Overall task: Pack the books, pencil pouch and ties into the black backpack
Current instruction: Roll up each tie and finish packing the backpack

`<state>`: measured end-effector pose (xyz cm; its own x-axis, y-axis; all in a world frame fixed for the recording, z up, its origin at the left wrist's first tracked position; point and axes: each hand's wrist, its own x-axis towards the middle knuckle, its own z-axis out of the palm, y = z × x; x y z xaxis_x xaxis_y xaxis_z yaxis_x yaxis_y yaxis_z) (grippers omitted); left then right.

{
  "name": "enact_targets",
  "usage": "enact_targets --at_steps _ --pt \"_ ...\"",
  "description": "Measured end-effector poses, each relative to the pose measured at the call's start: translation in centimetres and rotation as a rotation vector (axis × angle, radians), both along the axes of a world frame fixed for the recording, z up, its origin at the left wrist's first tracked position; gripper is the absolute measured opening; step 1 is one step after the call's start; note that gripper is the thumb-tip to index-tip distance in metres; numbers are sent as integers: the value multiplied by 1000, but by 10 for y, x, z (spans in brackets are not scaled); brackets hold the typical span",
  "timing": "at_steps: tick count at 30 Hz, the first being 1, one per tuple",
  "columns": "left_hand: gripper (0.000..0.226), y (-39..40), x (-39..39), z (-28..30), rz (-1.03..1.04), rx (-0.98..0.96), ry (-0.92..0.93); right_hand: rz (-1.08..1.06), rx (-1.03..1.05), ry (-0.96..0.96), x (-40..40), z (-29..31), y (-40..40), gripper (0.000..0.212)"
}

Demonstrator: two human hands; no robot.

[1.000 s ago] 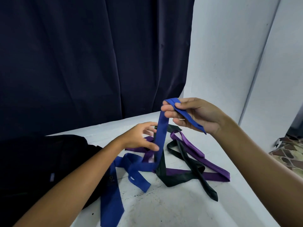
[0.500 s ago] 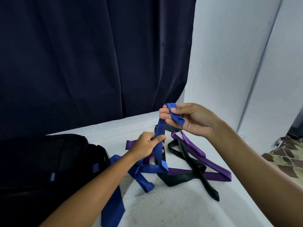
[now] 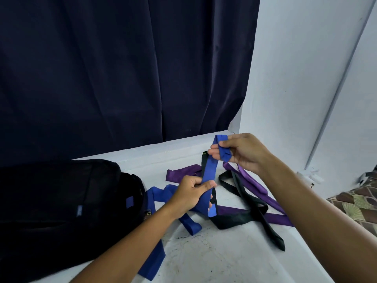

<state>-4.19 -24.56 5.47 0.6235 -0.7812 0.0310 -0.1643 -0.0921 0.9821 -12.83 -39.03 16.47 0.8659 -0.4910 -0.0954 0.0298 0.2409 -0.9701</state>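
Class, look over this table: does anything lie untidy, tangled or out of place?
Yes. The purple tie and black tie lie crossed over each other in a loose tangle on the table. The blue tie, held between both hands, trails in loops past the backpack toward the near edge.

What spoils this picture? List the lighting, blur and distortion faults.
Head view: wide-angle bending bows the wall edge at right; the black backpack sinks into near-featureless dark; light is soft, shadows faint; the blue tie and both hands stay fairly sharp.
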Motion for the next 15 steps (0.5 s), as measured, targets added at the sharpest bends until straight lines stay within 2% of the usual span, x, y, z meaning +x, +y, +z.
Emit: enact_targets --at_steps 3,6,8,10,12,15 --pt "23 3 12 -6 71 17 60 75 85 57 1 -5 3 17" --pt "22 8 30 -15 190 49 122 56 29 118 1 -14 7 18" --pt "22 14 42 -21 237 72 146 53 63 113 0 -20 8 33" --pt "23 18 49 -27 245 93 166 69 176 14 0 -24 9 42" --pt "23 20 48 -30 210 118 161 84 246 -127 2 -24 9 32" --pt "22 20 36 -28 103 140 120 39 222 -274 8 -26 5 24"
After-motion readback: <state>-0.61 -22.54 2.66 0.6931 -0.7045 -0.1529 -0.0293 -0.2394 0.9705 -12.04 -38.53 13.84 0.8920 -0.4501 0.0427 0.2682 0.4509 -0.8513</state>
